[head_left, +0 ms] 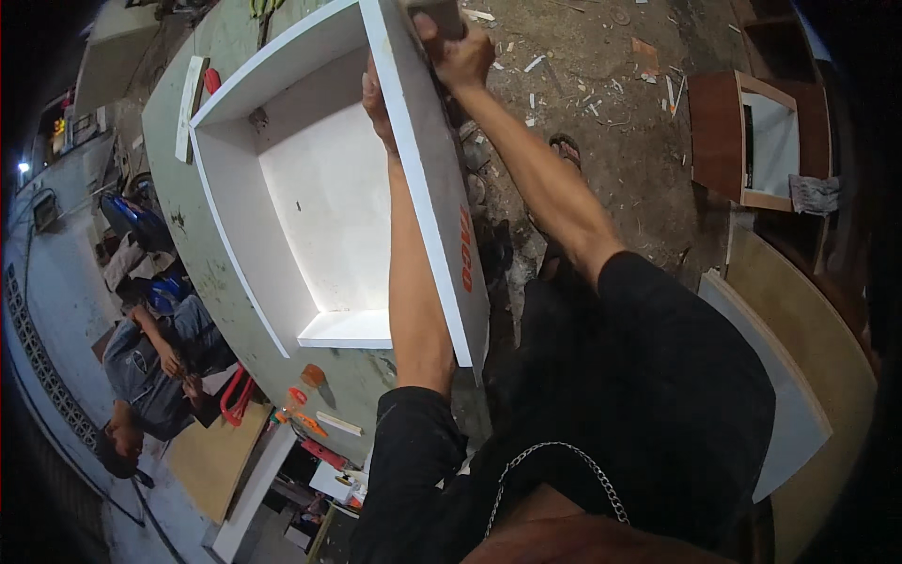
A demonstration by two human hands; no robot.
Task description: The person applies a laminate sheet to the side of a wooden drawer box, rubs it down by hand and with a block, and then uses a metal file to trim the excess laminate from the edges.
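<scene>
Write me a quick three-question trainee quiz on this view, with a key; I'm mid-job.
1. True or false: the open white box rests on a green table.
2. Choose one. The left hand is:
A. gripping the box's left wall
B. on the inner side of the box's right panel
C. under the table
3. Fill in: the ___ hand is on that panel's outer side, holding a blocky object partly out of frame.
Key: 1. True. 2. B. 3. Right hand.
</scene>
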